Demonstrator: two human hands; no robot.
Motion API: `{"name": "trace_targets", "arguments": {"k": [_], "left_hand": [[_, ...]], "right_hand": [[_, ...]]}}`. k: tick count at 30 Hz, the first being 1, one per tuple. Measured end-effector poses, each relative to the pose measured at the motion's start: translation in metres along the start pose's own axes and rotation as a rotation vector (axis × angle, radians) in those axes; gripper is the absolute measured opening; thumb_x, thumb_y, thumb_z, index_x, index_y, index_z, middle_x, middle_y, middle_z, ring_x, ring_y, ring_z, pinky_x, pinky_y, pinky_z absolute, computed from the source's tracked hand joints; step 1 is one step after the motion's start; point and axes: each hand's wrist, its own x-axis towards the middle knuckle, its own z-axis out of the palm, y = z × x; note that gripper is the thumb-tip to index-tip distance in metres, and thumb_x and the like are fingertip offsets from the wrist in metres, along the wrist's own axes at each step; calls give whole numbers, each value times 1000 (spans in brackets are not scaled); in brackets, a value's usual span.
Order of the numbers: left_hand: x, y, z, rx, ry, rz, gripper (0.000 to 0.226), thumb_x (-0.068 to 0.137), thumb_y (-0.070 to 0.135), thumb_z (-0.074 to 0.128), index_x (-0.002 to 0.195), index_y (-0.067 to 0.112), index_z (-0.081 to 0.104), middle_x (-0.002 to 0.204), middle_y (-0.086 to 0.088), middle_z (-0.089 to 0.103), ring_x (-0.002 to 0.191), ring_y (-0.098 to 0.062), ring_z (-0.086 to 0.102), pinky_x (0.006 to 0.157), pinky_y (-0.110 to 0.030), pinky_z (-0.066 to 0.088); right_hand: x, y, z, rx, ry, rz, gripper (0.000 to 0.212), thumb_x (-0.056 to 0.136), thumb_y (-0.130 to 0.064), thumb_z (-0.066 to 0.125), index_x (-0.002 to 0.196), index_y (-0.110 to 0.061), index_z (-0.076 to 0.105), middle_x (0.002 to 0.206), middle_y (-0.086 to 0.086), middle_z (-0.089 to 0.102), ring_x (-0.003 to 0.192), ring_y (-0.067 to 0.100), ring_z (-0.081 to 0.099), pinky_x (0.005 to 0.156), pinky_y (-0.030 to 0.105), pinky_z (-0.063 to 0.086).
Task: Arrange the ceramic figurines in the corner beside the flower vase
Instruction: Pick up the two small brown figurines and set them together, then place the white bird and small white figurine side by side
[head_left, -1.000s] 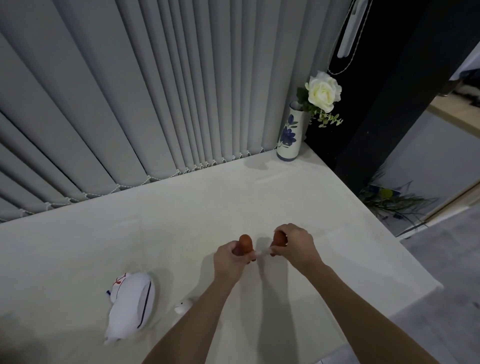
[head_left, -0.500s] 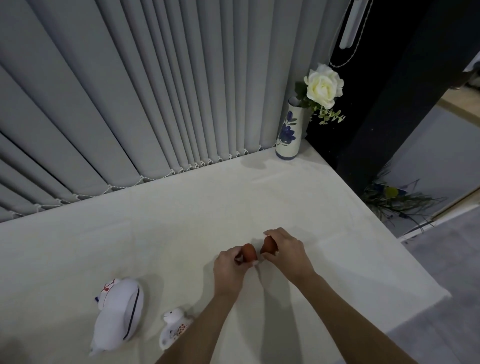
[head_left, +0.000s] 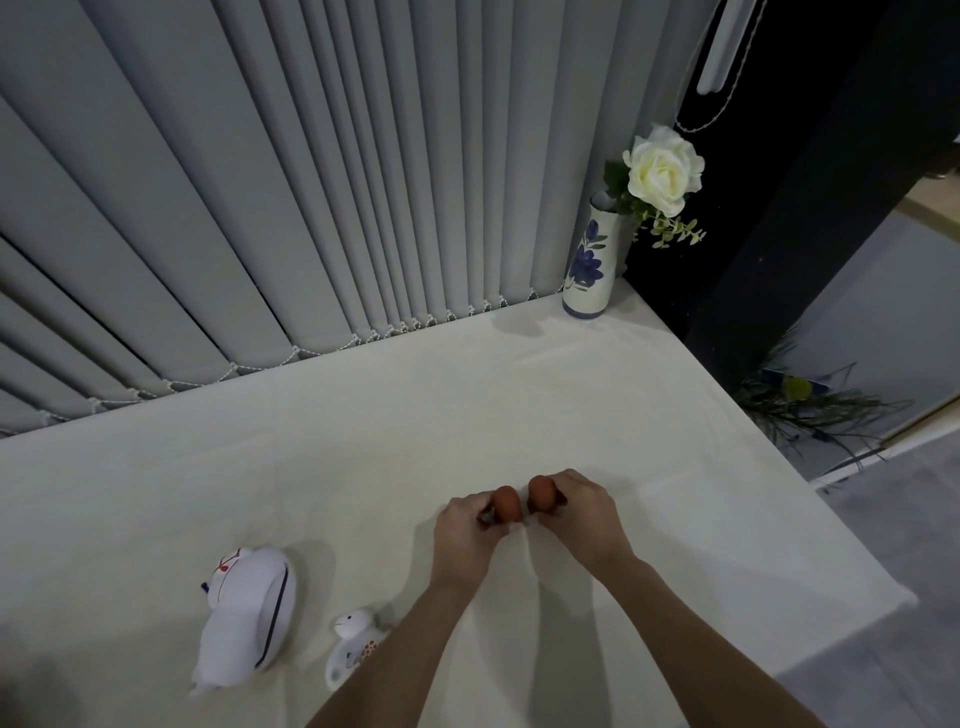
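- The upper left and centre of the frame are filled by grey vertical blinds (head_left: 260, 182), whose beaded chain is seen along the far edge of the counter.
- The lower half of the frame is taken up by the counter (head_left: 363, 441), which is covered with a pale cloth; its right edge is cut diagonally toward the lower right.
- A dark panel (head_left: 831, 182) is seen at the upper right, just behind the counter's far right corner.
- A large white figurine (head_left: 247, 618) with red and dark blue markings is laid on its side at the lower left of the frame.
- The flower vase (head_left: 589, 265), white with a blue flower painted on it, is stood upright in the far right corner, at the upper right of centre; a white rose (head_left: 662, 169) is held in it.
- The left hand (head_left: 462, 535) is placed at lower centre, its fingers clamped on a small brown figurine (head_left: 506, 503).
- The right hand (head_left: 584, 512) is placed just to the right of it, its fingers closed around a second brown figurine (head_left: 541, 493).
- The two brown pieces are held just beside each other, low over the counter and well apart from the vase; whether they touch cannot be told.
- A small white figurine (head_left: 350, 642) with painted spots is laid at the bottom of the frame, between the large one and the left forearm, which partly covers it.
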Motion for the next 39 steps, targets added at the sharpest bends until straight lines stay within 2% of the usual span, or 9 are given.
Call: {"name": "trace_targets", "arguments": {"k": [5, 10, 13, 17, 24, 28, 30, 33, 39], "left_hand": [[0, 1, -2, 12, -16, 21, 14, 69, -2, 66, 61, 0, 54, 61, -5, 48, 62, -13, 42, 60, -27, 34], [1, 4, -5, 88, -21, 43, 37, 66, 1, 70, 55, 30, 49, 63, 0, 50, 61, -12, 44, 57, -21, 36], [-2, 0, -10, 169, -68, 79, 37, 68, 6, 76, 100, 22, 67, 93, -6, 67, 85, -19, 58, 77, -22, 44], [-8, -9, -29, 275, -104, 81, 66, 80, 13, 71, 139, 14, 41, 137, -7, 51, 122, -22, 47, 104, -30, 43], [-16, -17, -91, 265, 90, 109, 62, 80, 16, 72, 137, 14, 45, 137, -9, 52, 118, -23, 52, 91, -16, 45], [-26, -20, -133, 237, 233, 98, 61, 78, 18, 75, 133, 11, 50, 134, -13, 55, 119, -28, 52, 99, -36, 49], [-35, -24, -154, 221, 307, 50, 60, 77, 21, 76, 131, 9, 52, 132, -15, 57, 120, -31, 52, 101, -44, 47], [-50, -37, -183, 230, 434, -89, 62, 78, 30, 74, 131, 8, 52, 131, -17, 56, 120, -33, 52, 104, -43, 43], [-82, -64, -224, 248, 480, -540, 85, 77, 53, 66, 133, -4, 38, 133, -24, 48, 126, -35, 46, 106, -40, 36]], "right_hand": [[1, 0, -1, 14, -15, 9, 14, 76, -5, 65, 90, -3, 64, 98, 9, 65, 93, 23, 60, 73, 22, 38], [-1, 1, -3, 52, -34, 5, 34, 76, -5, 68, 110, -8, 63, 109, 7, 63, 102, 24, 60, 84, 25, 45], [-7, 2, -9, 112, -58, 19, 69, 74, -11, 76, 135, -14, 45, 123, 5, 55, 110, 21, 56, 100, 32, 46], [-18, 4, -20, 164, -54, -24, 89, 68, -24, 82, 143, -21, 33, 124, -4, 47, 113, 13, 52, 103, 32, 45], [-29, -29, -27, 114, 179, -176, 71, 77, -49, 65, 138, -25, 38, 126, -9, 44, 114, 4, 45, 97, 25, 39], [-24, -63, -19, 102, 295, -331, 51, 84, -34, 65, 129, -21, 48, 123, -4, 47, 98, -3, 54, 77, -2, 42], [-24, -81, -10, 130, 247, -394, 46, 85, -36, 62, 128, -23, 50, 119, -9, 45, 91, 7, 60, 66, 6, 53], [-25, -101, 13, 58, 123, -456, 47, 86, -39, 60, 129, -25, 49, 118, -10, 47, 101, 11, 58, 80, 32, 57], [-38, -118, 70, -48, -353, -388, 60, 83, -43, 65, 135, -21, 43, 122, -2, 50, 94, 4, 48, 81, 15, 40]]}}
